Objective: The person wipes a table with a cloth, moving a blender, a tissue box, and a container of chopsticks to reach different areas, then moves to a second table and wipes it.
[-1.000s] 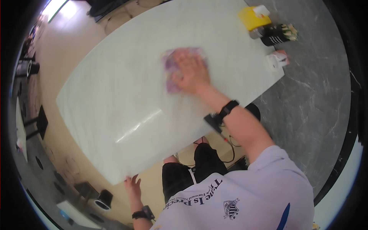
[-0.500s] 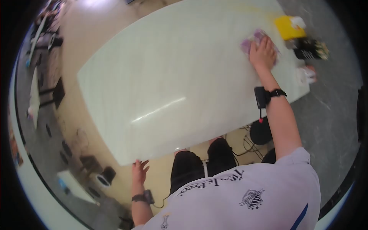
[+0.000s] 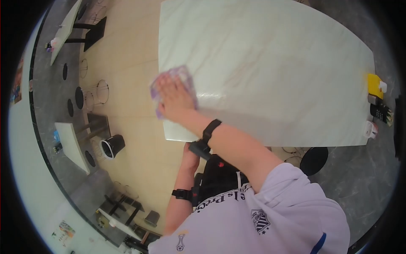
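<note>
My right hand point(image 3: 174, 98) presses flat on a purple and white cloth point(image 3: 188, 80) at the left edge of the white marbled table point(image 3: 270, 76). Its fingers lie spread over the cloth, and part of the cloth hangs past the table edge. Below the table's near left corner is my left hand point(image 3: 190, 157), partly covered by the black device on my right wrist; its fingers are hidden.
At the table's right end stand a yellow tissue box point(image 3: 375, 86), a black holder point(image 3: 380, 113) and a white container point(image 3: 371, 129). A black stool point(image 3: 314, 161) is near the front edge. A bin point(image 3: 112, 146) stands on the floor to the left.
My right hand and the cloth have moved from the table's right end to its left edge. The view has shifted left, and my left hand is now mostly hidden behind my right wrist.
</note>
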Demonstrator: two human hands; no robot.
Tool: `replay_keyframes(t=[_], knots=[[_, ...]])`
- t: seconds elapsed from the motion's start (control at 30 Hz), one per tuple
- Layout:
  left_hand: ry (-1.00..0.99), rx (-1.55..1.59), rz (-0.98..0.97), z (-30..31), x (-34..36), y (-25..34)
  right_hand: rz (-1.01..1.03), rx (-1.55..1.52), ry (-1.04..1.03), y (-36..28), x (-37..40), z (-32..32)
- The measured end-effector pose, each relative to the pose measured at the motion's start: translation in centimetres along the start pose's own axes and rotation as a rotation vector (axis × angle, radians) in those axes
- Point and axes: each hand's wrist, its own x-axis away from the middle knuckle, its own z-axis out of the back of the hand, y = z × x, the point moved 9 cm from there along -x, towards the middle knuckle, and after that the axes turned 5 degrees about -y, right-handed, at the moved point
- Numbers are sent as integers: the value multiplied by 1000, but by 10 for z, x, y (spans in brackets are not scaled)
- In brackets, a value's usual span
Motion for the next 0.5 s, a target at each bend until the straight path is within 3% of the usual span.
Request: replay_keyframes(t=[0.07, 0.23, 0.37, 0.5], knots=[[117, 132, -9, 6, 10, -6, 19, -30, -44, -17, 26, 1], [-71, -180, 129, 0, 18, 13, 5, -83, -178, 22, 120, 34], [46, 127, -11, 5, 28, 28, -236, -23, -7, 124, 197, 92], [11, 293, 39, 3, 16, 25, -545, 33, 123, 252, 282, 178]])
